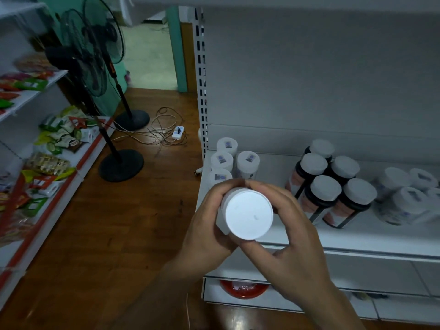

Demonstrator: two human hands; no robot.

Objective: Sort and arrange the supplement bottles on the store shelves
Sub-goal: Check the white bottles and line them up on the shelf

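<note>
White bottle (247, 214) | flat round cap | label seemingly hidden by fingers (240, 184)

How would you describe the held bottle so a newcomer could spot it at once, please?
Find the white shelf on the right. At its left end, the left hand and right hand hold a white bottle. Unlike the white bottles behind, its cap bears no sticker.

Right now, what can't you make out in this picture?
Head view:
- Held bottle: label hidden; only its cap faces the camera, left hand and right hand cover the sides.
- White bottles: cap stickers too small to read.
- Dark bottles: labels blurred, seen from above.
- Far-right bottles: blurred, cut by the frame edge.
- Red object: mostly hidden under the shelf.
</note>
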